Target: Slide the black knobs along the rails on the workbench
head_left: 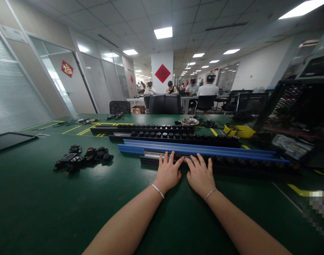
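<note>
My left hand (169,173) and my right hand (200,175) rest side by side on the nearest long black rail (148,160). Fingers on both are spread across its top, with the thumbs toward its front side. Between the two index fingertips a small dark part sits in the rail, partly covered. To the left of my hands, the rail's channel shows bare metal; to the right it carries a row of small black parts (231,160). Directly behind lies a blue rail (204,148).
Two more black rails (115,138) filled with parts lie farther back. Loose black parts (71,159) are heaped at left. A metal bowl (189,122), a yellow tray (241,131) and cables stand behind. Dark equipment (297,113) rises at right. Several people sit in the background.
</note>
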A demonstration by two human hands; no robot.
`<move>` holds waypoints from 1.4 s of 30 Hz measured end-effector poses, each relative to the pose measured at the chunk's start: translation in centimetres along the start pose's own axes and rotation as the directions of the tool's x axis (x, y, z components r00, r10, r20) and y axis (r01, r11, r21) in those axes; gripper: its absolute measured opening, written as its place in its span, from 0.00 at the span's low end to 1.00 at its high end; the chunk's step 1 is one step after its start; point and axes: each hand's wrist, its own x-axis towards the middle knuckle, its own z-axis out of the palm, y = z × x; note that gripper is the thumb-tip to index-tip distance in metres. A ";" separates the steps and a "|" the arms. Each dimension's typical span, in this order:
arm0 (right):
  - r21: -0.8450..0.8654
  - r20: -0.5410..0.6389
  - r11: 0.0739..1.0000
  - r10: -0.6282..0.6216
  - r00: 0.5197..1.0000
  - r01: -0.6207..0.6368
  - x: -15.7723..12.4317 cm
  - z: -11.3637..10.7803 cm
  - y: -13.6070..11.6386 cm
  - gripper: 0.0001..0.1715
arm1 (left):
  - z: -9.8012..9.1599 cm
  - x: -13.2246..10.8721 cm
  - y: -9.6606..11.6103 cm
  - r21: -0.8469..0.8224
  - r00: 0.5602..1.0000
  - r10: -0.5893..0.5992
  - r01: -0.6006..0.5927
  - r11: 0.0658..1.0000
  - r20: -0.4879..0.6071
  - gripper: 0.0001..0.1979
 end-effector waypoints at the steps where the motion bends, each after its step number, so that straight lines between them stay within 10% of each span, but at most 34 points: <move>1: 0.002 0.002 1.000 0.003 1.000 -0.003 0.0 0.0 0.0 0.27 | 0.0 0.0 0.0 0.000 1.000 -0.001 0.001 1.000 0.001 0.29; 42: 0.029 -0.048 0.998 -0.050 0.998 0.051 0.1 0.6 0.3 0.24 | -0.2 0.5 0.2 0.079 0.996 -0.075 0.080 0.994 -0.055 0.29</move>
